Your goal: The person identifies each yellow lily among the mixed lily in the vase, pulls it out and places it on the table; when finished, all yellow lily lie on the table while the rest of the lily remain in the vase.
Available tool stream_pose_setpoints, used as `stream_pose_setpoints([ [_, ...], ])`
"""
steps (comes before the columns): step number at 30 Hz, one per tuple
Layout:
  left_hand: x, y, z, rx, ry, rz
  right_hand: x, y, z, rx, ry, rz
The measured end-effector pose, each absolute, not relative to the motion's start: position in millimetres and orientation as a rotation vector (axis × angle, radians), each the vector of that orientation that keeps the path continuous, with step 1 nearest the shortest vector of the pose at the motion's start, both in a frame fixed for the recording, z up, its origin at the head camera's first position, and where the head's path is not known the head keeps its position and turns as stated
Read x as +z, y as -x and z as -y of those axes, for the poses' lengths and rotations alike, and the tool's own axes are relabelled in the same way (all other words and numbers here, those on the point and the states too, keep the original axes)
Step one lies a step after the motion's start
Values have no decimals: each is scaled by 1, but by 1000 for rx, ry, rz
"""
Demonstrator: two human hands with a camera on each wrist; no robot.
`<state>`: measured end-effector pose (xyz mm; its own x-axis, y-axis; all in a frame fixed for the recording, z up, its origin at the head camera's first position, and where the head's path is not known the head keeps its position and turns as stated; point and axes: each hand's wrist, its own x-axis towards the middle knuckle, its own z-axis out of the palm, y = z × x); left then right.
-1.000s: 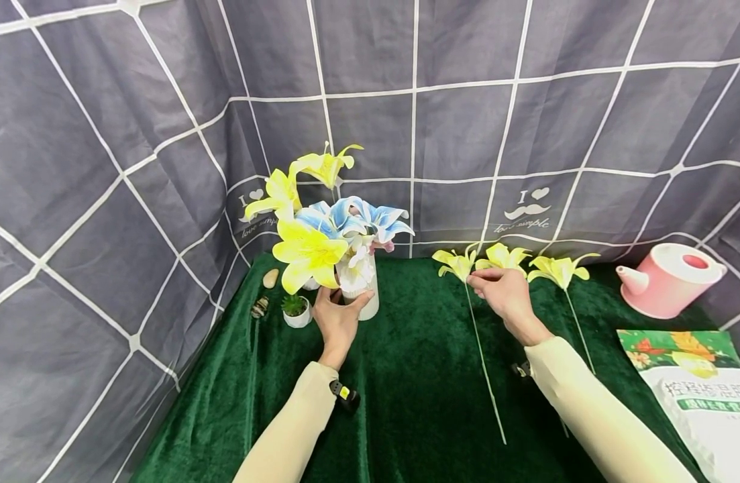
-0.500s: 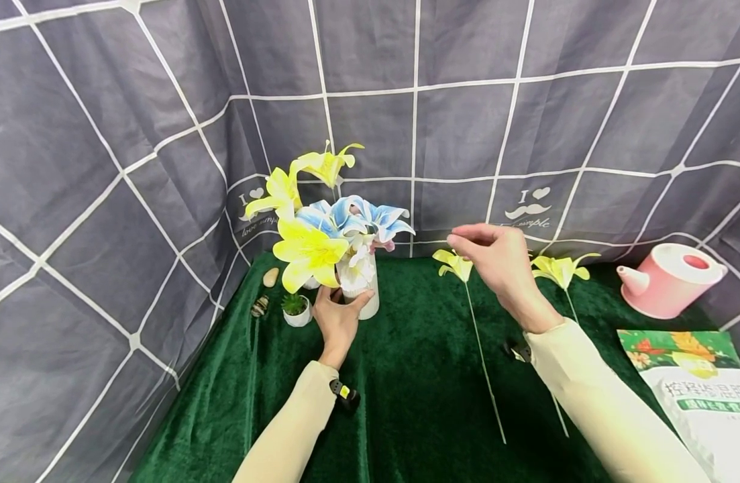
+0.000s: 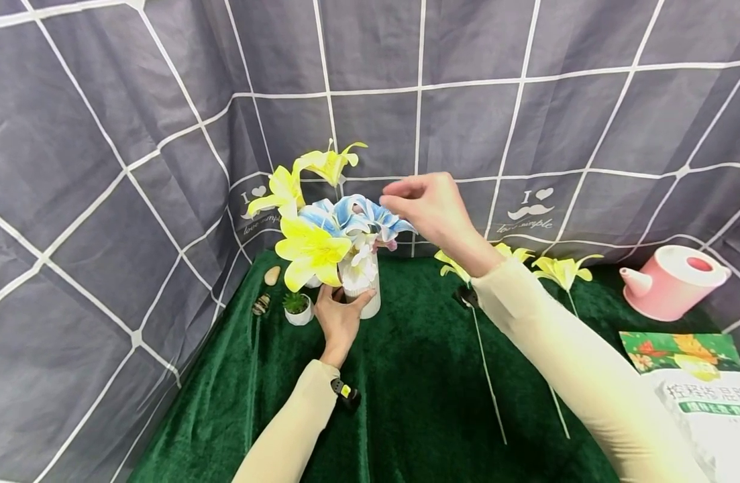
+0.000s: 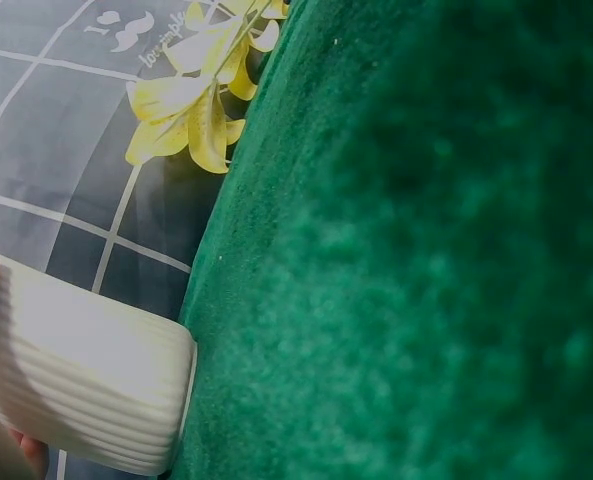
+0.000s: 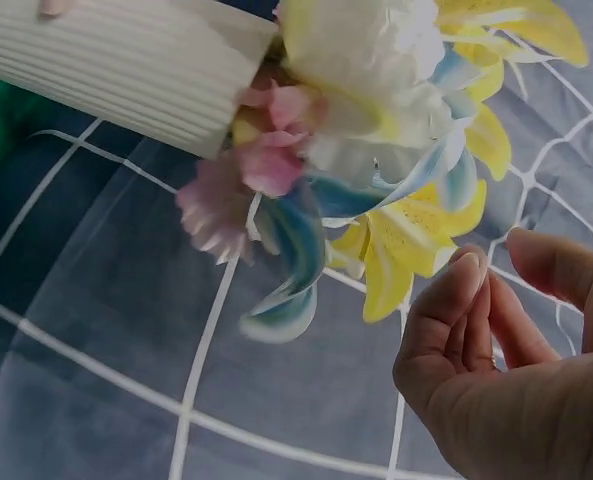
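My left hand (image 3: 338, 320) grips the lower part of a white ribbed vase (image 3: 372, 298), with thumb and fingers on either side. The vase (image 4: 96, 370) stands upright on the green cloth. It holds yellow lilies (image 3: 312, 251), blue lilies (image 3: 351, 213), white blooms (image 3: 359, 267) and a small pink flower (image 5: 276, 135). My right hand (image 3: 433, 206) is in the air at the right side of the blue lilies. In the right wrist view its fingers (image 5: 446, 310) bend loosely, the thumb stands apart, and nothing is between them.
Under my right forearm, several yellow lilies (image 3: 561, 270) lie on the green cloth (image 3: 418, 376). A pink watering can (image 3: 665, 285) and a white-green bag (image 3: 702, 402) are at the right. Left of the vase sit a potted succulent (image 3: 298, 312) and two stones (image 3: 272, 275).
My right hand has left the yellow lily at the right, risen, and moved left to the blue lilies with nothing in it. My left hand stays on the vase.
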<state>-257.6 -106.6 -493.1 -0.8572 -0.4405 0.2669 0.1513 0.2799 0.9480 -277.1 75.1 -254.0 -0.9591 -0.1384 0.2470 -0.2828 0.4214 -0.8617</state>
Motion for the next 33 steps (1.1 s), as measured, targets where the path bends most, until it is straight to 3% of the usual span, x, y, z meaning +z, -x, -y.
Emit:
stream_pose_setpoints([
  [18, -495, 259, 108, -1582, -251, 2086, -242, 352, -6, 1402, -357, 2767],
  [33, -494, 260, 108, -1557, -234, 2087, -257, 367, 10, 1361, -463, 2834],
])
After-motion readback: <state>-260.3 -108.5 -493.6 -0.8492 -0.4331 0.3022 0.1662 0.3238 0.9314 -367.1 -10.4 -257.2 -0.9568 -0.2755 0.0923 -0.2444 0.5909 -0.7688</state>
